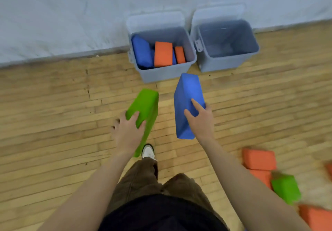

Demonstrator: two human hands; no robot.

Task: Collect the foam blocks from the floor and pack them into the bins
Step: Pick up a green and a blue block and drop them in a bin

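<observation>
My left hand (pixel 125 132) grips a long green foam block (pixel 146 108) above the wooden floor. My right hand (pixel 201 121) grips a long blue foam block (pixel 186 94), its far end close to the bins. Ahead, against the wall, stand two grey bins. The left bin (pixel 161 75) holds blue and orange blocks (pixel 162 56). Nothing lies in the right bin (pixel 228 63). More blocks lie on the floor at the lower right: orange ones (pixel 258 158) and a green one (pixel 285 188).
A pale wall (pixel 71 18) runs behind the bins. Each bin's hinged lid leans open against it. My legs and one white shoe (pixel 148 151) are below the hands. Wooden floor (pixel 53 105) stretches to the left.
</observation>
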